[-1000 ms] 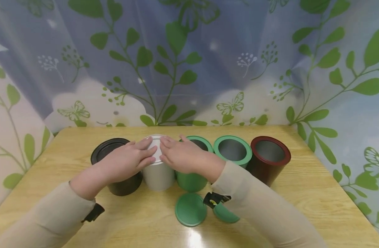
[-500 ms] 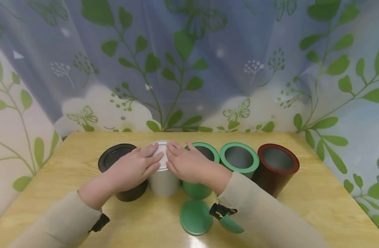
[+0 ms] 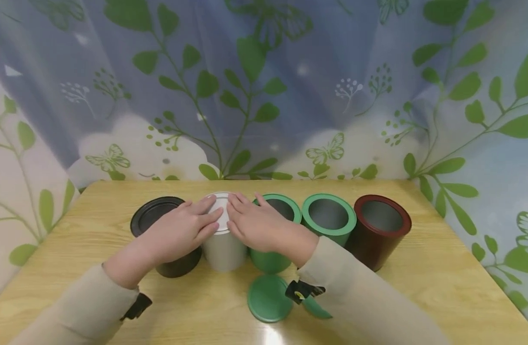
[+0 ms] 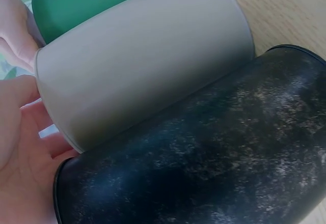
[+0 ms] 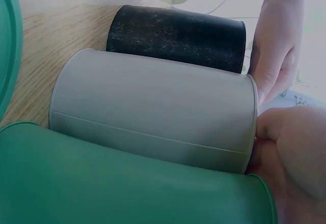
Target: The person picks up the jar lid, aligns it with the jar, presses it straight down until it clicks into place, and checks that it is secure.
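A white canister (image 3: pixel 225 254) stands upright in the row, with a white lid (image 3: pixel 223 218) on its top. My left hand (image 3: pixel 179 235) lies on the left part of that lid, fingers extended. From the other side my right hand (image 3: pixel 259 225) rests its straight fingers on the lid's right part, its wrist passing over a green canister (image 3: pixel 270 262). The wrist views show the fingers at the rim end of the white canister (image 4: pixel 147 61), beside the black canister (image 4: pixel 204 152) and the green canister (image 5: pixel 117 183). My palms hide part of the lid.
A lidded black canister (image 3: pixel 177 269) is at the left of the row. Right of the middle stand an open green canister (image 3: pixel 328 233) and an open dark red canister (image 3: pixel 371 249). A green lid (image 3: pixel 270 299) lies in front; another green lid (image 3: pixel 317 309) is partly under my right sleeve.
The head view has shifted slightly down and up again. Both hands stay on the white lid, with little visible movement of the fingers; the canisters stand in the same places.
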Available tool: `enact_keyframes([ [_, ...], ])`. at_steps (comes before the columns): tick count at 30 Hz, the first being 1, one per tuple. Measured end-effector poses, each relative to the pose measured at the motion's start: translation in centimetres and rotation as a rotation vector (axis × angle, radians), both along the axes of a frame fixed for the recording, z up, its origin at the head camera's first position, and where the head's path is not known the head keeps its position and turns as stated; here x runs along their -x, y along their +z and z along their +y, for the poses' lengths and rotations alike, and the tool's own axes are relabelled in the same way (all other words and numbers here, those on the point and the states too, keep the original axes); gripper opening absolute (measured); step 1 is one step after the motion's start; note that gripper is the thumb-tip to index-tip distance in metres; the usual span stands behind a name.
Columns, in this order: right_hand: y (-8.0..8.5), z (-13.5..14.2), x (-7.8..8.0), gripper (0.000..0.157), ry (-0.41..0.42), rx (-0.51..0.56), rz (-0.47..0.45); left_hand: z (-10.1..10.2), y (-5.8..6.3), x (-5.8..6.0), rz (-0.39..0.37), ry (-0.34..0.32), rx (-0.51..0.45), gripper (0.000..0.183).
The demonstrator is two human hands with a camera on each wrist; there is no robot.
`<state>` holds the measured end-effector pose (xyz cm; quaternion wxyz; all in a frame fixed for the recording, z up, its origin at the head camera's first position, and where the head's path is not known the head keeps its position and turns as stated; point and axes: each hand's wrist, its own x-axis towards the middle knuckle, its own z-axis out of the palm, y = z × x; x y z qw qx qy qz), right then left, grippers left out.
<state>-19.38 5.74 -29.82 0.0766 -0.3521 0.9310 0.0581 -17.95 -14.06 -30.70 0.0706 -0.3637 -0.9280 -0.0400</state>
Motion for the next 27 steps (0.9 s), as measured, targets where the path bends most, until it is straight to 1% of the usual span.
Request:
enact_keyframes([
  [6,0.2,-0.4,-0.1,0.054,-0.003,0.025,-0.020,0.0,0.5,0.0,0.063,-0.013,0.006,0.037],
  [11,0.0,-0.2,-0.3,0.054,-0.016,-0.024,0.054,0.7,0.5,0.3,0.086,-0.011,0.002,0.038],
  [14,-0.1,0.1,-0.3,0.055,-0.025,-0.041,0.079,1.1,0.3,0.5,0.058,-0.009,-0.027,0.036],
  [18,-0.1,0.3,-0.3,0.054,-0.031,-0.013,0.058,1.2,0.0,0.6,-0.021,0.026,-0.052,0.037],
  [20,-0.2,0.3,-0.3,0.054,-0.028,0.000,0.052,1.2,-0.1,0.6,-0.045,0.045,-0.051,0.039],
  [27,-0.4,0.0,-0.2,0.053,-0.038,0.053,0.035,0.9,-0.1,0.7,-0.032,0.037,-0.043,0.036],
])
